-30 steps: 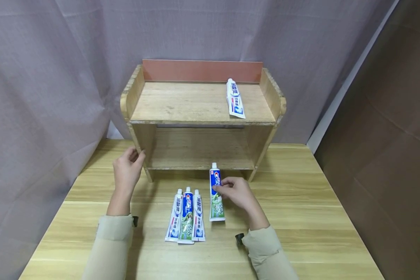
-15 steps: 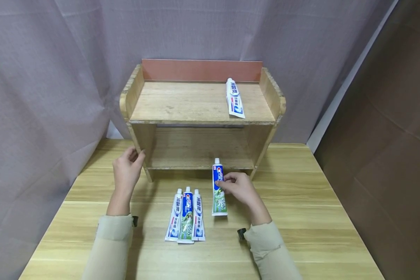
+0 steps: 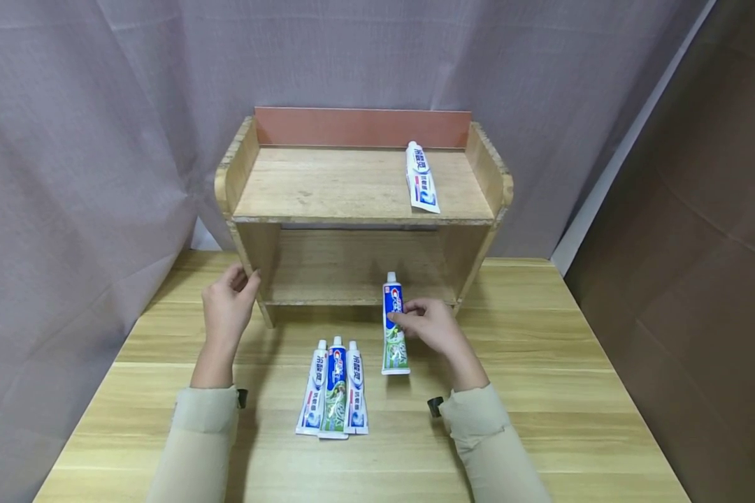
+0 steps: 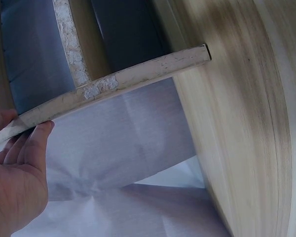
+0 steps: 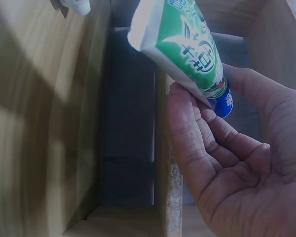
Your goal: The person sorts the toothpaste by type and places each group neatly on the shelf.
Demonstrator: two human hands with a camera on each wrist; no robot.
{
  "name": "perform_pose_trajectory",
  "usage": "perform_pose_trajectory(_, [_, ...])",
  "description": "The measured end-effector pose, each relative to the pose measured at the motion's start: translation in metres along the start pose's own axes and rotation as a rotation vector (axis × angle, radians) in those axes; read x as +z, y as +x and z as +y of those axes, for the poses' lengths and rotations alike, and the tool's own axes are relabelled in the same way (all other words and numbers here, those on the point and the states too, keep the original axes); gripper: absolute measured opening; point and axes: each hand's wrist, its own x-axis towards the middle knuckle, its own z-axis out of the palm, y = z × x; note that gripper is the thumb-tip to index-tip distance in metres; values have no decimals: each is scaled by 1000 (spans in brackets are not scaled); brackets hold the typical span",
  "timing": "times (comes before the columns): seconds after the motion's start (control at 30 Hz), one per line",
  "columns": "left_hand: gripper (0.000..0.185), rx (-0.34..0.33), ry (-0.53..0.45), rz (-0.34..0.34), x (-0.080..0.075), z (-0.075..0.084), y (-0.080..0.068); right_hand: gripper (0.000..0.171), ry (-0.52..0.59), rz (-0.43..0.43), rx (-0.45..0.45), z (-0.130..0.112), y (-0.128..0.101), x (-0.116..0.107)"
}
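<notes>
My right hand [image 3: 433, 327] pinches a blue and green toothpaste tube [image 3: 394, 342] between thumb and fingers, cap pointing toward the shelf. It hovers in front of the lower board of the wooden shelf [image 3: 327, 192]. In the right wrist view the tube's green end [image 5: 187, 47] tilts up from the fingers. My left hand [image 3: 226, 307] grips the front edge of the shelf's left side panel; the left wrist view shows thumb and fingers on either side of that panel [image 4: 138, 74]. A white and blue toothpaste tube [image 3: 423, 178] lies on the top board, right of centre.
On the table [image 3: 541, 391], in front of the shelf, three tubes lie side by side: a white one [image 3: 314, 391], a blue and green one [image 3: 336, 391] and another white one [image 3: 356, 391]. Grey cloth [image 3: 352, 56] hangs behind; a brown surface [image 3: 698, 244] stands at the right.
My right hand has carried the blue and green toothpaste tube forward and slightly right, toward the lower board. The left hand keeps its place on the side panel.
</notes>
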Motion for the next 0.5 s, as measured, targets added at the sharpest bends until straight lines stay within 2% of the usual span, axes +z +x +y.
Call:
perform_pose_trajectory(0.2, [23,-3,0,-1,0,-1,0,32,-46,13,-38,-8,11,-6])
perform_pose_trajectory(0.5, [23,-19,6,-7,0,-2,0,40,-101,48,-23,-22,26,-18])
